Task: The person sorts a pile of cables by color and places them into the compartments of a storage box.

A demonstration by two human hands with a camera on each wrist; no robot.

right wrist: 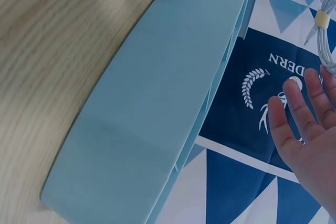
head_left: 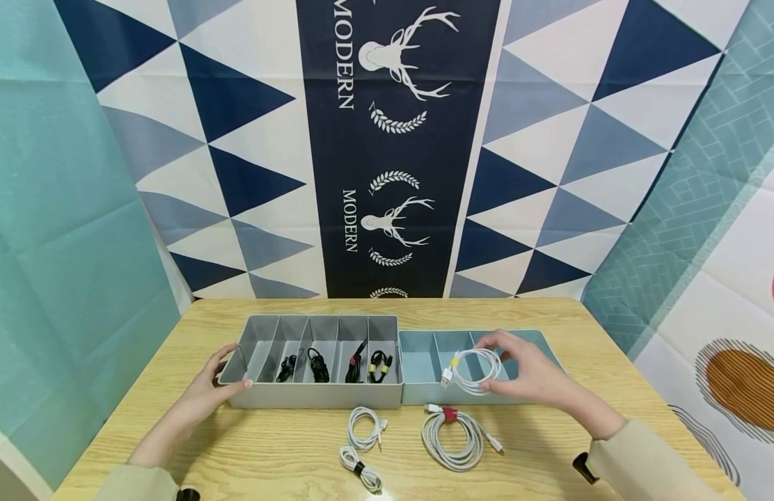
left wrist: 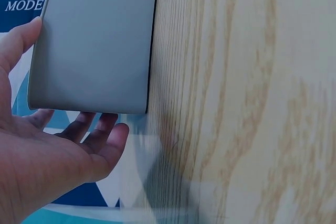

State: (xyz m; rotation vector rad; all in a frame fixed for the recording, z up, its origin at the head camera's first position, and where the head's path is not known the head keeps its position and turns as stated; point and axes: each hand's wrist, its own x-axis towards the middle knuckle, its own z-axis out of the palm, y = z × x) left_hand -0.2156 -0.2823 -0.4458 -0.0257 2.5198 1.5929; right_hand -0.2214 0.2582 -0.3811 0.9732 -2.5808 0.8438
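Note:
My left hand (head_left: 213, 388) rests against the left end of a grey divided tray (head_left: 312, 398), thumb on its front corner and fingers straight along the end wall. In the left wrist view the thumb of that hand (left wrist: 42, 161) touches the grey tray (left wrist: 94, 40). My right hand (head_left: 532, 376) pinches a coiled white cable (head_left: 476, 372) with a yellow tie, holding it over a light blue tray (head_left: 418, 396). The right wrist view shows the right hand (right wrist: 310, 129), the cable (right wrist: 326, 40) at its fingertips and the blue tray's wall (right wrist: 157, 103).
Several black cables (head_left: 318, 365) lie in the grey tray's compartments. On the wooden table (head_left: 287, 445) in front lie a white coil with a red tie (head_left: 452, 437) and two small white coils (head_left: 365, 426) (head_left: 362, 474). A patterned cloth backdrop hangs behind.

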